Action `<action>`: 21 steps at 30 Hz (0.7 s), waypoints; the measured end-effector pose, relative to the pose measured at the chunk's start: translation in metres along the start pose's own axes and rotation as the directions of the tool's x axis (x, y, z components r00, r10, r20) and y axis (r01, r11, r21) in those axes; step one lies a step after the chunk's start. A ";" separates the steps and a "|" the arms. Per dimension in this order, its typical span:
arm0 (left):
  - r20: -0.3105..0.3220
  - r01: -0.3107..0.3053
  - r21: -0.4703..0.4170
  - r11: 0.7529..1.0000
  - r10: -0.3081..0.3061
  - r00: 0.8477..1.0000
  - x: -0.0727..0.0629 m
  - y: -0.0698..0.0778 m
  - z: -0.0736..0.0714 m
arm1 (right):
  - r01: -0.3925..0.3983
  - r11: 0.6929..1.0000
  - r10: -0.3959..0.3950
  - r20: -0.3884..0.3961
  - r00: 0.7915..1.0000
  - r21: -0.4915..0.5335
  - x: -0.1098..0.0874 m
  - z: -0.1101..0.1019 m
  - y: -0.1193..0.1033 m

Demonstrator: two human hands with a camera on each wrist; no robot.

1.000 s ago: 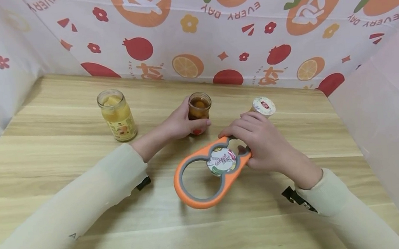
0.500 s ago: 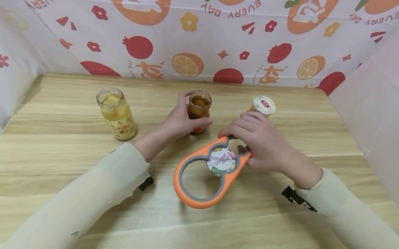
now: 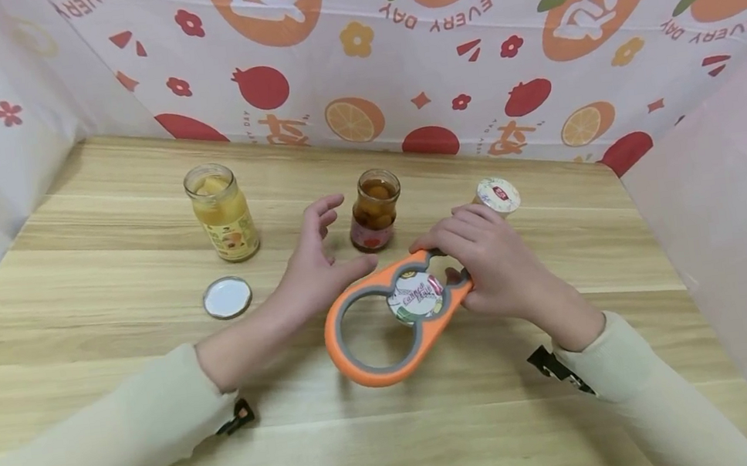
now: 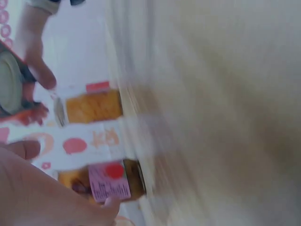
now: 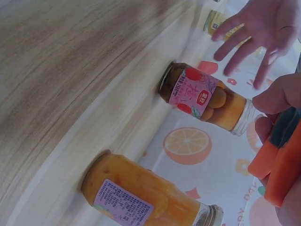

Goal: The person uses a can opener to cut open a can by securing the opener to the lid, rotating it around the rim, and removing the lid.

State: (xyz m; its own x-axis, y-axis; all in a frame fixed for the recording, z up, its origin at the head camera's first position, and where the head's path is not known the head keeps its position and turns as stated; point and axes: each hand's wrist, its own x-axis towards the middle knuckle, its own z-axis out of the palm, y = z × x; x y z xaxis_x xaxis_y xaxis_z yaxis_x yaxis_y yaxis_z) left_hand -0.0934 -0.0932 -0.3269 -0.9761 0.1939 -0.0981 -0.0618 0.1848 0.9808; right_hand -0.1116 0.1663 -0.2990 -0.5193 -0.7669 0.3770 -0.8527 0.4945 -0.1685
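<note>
My right hand grips an orange jar opener with grey-lined holes, held over the table. In its middle hole sits a printed jar lid. My left hand is spread, fingers apart, just left of a small open jar of dark fruit in syrup with a pink label. That jar stands upright, and a gap shows between it and the hand in the head view. In the right wrist view the left fingers stretch out beside the dark jar.
At the left stands an open jar of yellow fruit. A loose lid, pale inside up, lies in front of it. A lidded jar stands behind the right hand, partly hidden. A fruit-printed cloth hangs along the table's back edge.
My left hand has let go of the dark jar and drawn back left and toward me. The loose lid, hidden before, now shows. The right hand and jar opener have stayed nearly still.
</note>
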 end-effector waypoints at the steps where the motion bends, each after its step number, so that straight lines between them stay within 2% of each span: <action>1: -0.014 -0.008 -0.026 1.000 0.008 1.000 -0.005 0.000 0.000 | 0.000 1.000 0.000 -0.001 1.000 0.002 0.000 0.000 0.000; 4: -0.011 -0.032 -0.125 0.992 0.031 0.999 -0.019 -0.002 0.001 | -0.002 1.000 0.002 -0.010 1.000 0.006 0.000 0.000 -0.001; 6: 0.037 -0.032 -0.225 0.974 0.041 0.998 -0.026 -0.004 0.004 | -0.002 1.000 0.003 -0.020 1.000 0.009 0.001 0.000 -0.001; 8: 0.116 -0.013 -0.310 0.951 0.051 0.992 -0.031 -0.006 0.006 | -0.001 1.000 0.001 -0.028 1.000 0.009 0.002 0.000 -0.001; 11: 0.252 0.037 -0.393 0.919 0.068 0.965 -0.037 -0.010 0.010 | 0.003 1.000 -0.002 -0.037 0.999 0.013 0.003 -0.001 -0.002; 13: 0.315 0.067 -0.405 0.912 0.071 0.946 -0.040 -0.013 0.011 | 0.005 1.000 -0.004 -0.043 0.999 0.017 0.003 -0.001 -0.003; 17: 0.388 0.114 -0.438 0.892 0.073 0.919 -0.043 -0.013 0.014 | 0.007 1.000 -0.006 -0.055 0.998 0.029 0.003 0.000 -0.004; 21: 0.427 0.113 -0.471 0.875 0.114 0.897 -0.043 -0.007 0.019 | 0.006 0.999 -0.003 -0.065 0.998 0.040 0.002 0.000 -0.006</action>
State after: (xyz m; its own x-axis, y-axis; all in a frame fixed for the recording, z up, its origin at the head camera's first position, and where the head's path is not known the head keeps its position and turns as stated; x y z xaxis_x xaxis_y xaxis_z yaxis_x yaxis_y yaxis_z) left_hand -0.0470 -0.0846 -0.3330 -0.7939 0.6061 -0.0484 -0.2623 -0.2697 0.9265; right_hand -0.1073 0.1612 -0.2975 -0.5119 -0.7402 0.4360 -0.8572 0.4732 -0.2029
